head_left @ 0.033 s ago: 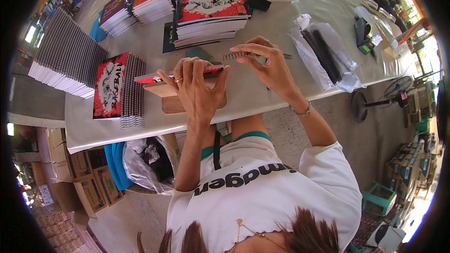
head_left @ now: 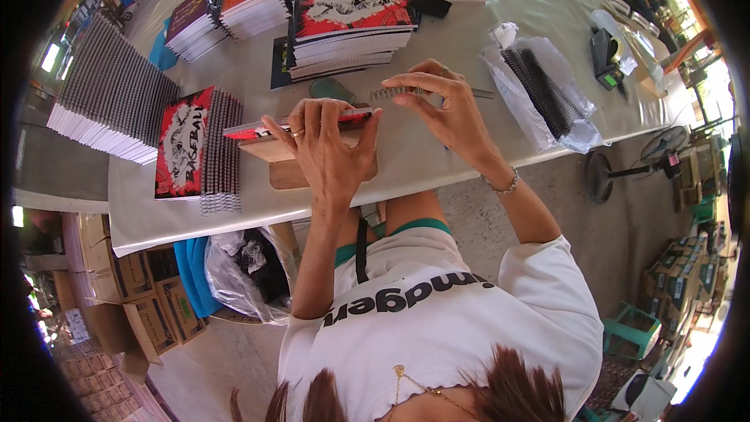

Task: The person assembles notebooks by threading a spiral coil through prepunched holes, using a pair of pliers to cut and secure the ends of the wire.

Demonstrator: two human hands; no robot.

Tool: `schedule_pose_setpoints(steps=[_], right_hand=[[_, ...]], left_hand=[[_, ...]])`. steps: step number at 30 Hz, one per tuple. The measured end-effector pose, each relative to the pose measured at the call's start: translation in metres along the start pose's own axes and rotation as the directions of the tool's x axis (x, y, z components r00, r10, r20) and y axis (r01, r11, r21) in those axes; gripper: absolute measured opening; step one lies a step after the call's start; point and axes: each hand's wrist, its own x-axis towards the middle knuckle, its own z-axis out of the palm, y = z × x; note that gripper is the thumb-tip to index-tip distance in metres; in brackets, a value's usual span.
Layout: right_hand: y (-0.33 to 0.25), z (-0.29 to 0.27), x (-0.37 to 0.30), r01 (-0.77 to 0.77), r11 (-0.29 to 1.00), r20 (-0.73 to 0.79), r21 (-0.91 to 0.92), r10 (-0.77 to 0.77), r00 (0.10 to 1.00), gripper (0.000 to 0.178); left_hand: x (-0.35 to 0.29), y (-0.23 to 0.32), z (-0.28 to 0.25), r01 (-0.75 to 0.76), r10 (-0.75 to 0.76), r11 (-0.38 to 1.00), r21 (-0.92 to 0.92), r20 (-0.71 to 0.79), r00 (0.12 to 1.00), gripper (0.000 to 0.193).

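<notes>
My left hand (head_left: 328, 144) is closed over a thin red-covered book (head_left: 251, 130), gripping it on edge against a wooden stand (head_left: 287, 174). To its right, my right hand (head_left: 457, 121) pinches a dark spiral binding coil (head_left: 382, 94) between thumb and fingers. The coil lies level, its left end just above the book's right corner and its other end showing past the knuckles. I cannot tell whether the coil touches the book. A greenish rounded object (head_left: 331, 89) lies on the table behind my left hand.
Bound red books (head_left: 183, 144) lie at left beside a tall stack of spiral-bound books (head_left: 117, 82). More book stacks (head_left: 351, 23) stand at the back. A plastic bag of coils (head_left: 539, 90) and a tape dispenser (head_left: 605, 59) are at right. The table's front edge (head_left: 422, 187) runs near my lap.
The coil reaches farther to the right past my right hand and its visible turns look slightly shifted. Both hands stay almost in place.
</notes>
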Motion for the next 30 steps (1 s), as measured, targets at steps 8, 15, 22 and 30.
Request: schedule_pose_setpoints(steps=[8,15,22,30], right_hand=[[0.004,0.007,-0.001,0.085,0.996,0.013,0.02,-0.086,0.996,0.02],[0.01,0.015,-0.008,0.048,0.992,0.014,0.115,-0.05,0.999,0.019],[0.0,0.014,-0.006,0.023,0.963,0.102,0.268,-0.051,0.993,0.013],[-0.018,0.004,-0.005,0.197,0.967,0.104,-0.159,-0.182,0.978,0.015]], left_hand=[[0.002,0.003,-0.001,-0.016,0.017,1.0,0.019,-0.02,1.0,0.032],[0.003,0.004,-0.001,-0.036,0.036,0.999,0.027,0.009,0.999,0.029],[0.001,0.001,-0.005,-0.045,0.045,0.998,0.045,0.014,0.999,0.03],[0.01,-0.015,-0.018,-0.248,0.28,0.949,-0.196,0.159,0.947,0.022]])
